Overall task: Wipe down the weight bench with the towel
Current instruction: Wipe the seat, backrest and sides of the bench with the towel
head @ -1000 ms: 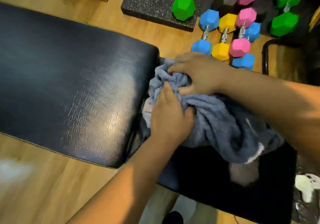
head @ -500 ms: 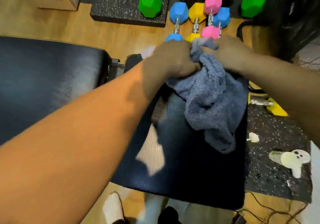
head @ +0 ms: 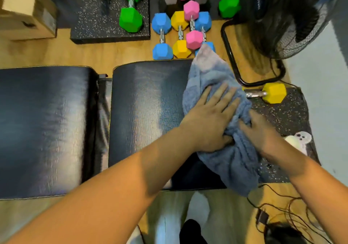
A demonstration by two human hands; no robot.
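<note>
Towel (head: 216, 78), grey-blue and rumpled, drapes off the black bench (head: 150, 102).

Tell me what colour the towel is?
The towel is a greyish blue, clearest in the head view.

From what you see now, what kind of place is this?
Probably a home gym or small workout room: a padded weight bench, coloured hex dumbbells on the floor, and speckled rubber mats.

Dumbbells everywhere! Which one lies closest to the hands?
The lone yellow dumbbell on the speckled mat, right beside the towel; all the others sit beyond the far edge of the bench.
</note>
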